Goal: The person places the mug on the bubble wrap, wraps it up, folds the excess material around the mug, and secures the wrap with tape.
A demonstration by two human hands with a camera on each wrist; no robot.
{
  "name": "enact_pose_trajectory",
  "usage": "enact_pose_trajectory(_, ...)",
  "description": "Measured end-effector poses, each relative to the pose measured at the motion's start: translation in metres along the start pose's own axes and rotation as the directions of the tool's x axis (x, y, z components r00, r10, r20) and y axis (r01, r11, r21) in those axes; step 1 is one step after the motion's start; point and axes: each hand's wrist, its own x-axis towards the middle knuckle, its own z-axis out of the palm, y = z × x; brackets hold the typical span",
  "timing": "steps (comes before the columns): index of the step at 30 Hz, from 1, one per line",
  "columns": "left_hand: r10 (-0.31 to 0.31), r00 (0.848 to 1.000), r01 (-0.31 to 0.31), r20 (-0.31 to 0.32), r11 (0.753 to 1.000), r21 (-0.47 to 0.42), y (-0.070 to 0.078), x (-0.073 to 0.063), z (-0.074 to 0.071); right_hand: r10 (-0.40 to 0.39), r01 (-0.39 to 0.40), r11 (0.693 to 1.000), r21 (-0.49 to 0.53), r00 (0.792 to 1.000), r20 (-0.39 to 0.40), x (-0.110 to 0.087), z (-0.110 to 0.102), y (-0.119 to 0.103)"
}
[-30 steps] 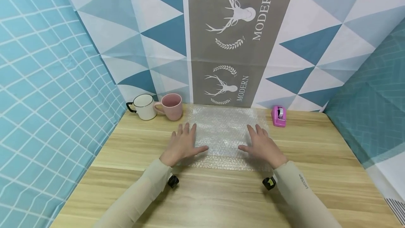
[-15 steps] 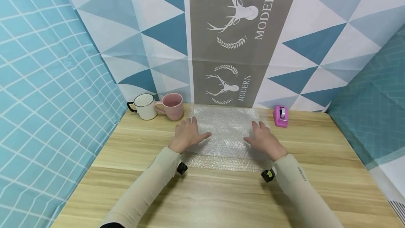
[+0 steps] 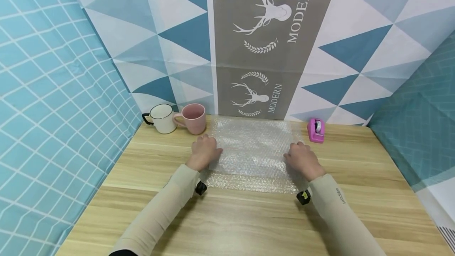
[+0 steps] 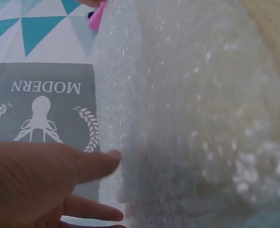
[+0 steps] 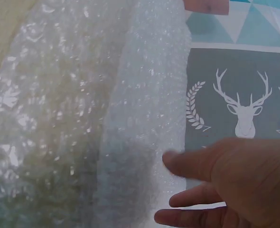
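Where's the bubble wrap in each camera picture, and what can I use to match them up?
Head: around the picture's center, flat on the wooden table, between the left hand and right hand; the bubble wrap.
Left wrist: fills most of the center and right.
Right wrist: fills most of the left and center.
Shared landmark: the gray wall panel with white deer.

Table (image 3: 234,224) with bubble wrap (image 3: 252,149), mugs (image 3: 195,121), dispenser (image 3: 314,135)
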Motion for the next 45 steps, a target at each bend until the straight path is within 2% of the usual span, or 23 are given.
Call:
enact_pose_trajectory(4,0.027,0.999,-0.027,-0.034,1.000,0.013,-0.002,0.000,0.001,0.027,-0.028,0.999,-0.018,0.999,-0.016,-0.002,0.002,0.004)
enact_pose_trajectory(7,0.049,0.997,-0.049,-0.067,0.999,0.013,-0.003,0.001,0.002,0.054,-0.054,0.999,0.009,0.998,-0.011,-0.003,0.003,0.005)
enact_pose_trajectory(12,0.065,0.993,-0.065,-0.096,0.998,0.004,-0.004,0.003,0.003,0.059,-0.059,0.996,0.063,0.998,-0.003,0.000,0.005,0.003)
enact_pose_trajectory(17,0.084,0.989,-0.085,-0.119,0.996,0.001,-0.004,0.003,0.003,0.058,-0.057,0.997,0.044,0.998,-0.018,0.002,0.007,-0.002)
enact_pose_trajectory(24,0.079,0.993,-0.081,-0.087,0.996,-0.020,-0.003,-0.003,-0.003,0.091,-0.091,0.994,0.063,0.996,0.004,-0.004,0.004,-0.002)
enact_pose_trajectory(28,0.082,0.995,-0.082,-0.052,0.997,-0.003,-0.004,-0.012,-0.006,0.109,-0.111,0.991,0.073,0.993,0.040,-0.011,0.003,-0.001)
enact_pose_trajectory(33,0.109,0.994,-0.109,-0.010,0.994,0.001,-0.005,-0.032,-0.008,0.114,-0.124,0.986,0.110,0.989,0.091,-0.031,0.006,-0.002)
enact_pose_trajectory(40,0.162,0.987,-0.162,0.012,0.986,-0.032,-0.005,-0.063,-0.009,0.059,-0.068,0.987,0.142,0.996,0.067,-0.062,0.008,-0.002)
enact_pose_trajectory(45,0.175,0.985,-0.175,0.009,0.984,-0.025,-0.005,-0.075,-0.006,0.069,-0.078,0.983,0.168,0.996,0.061,-0.076,0.008,-0.004)
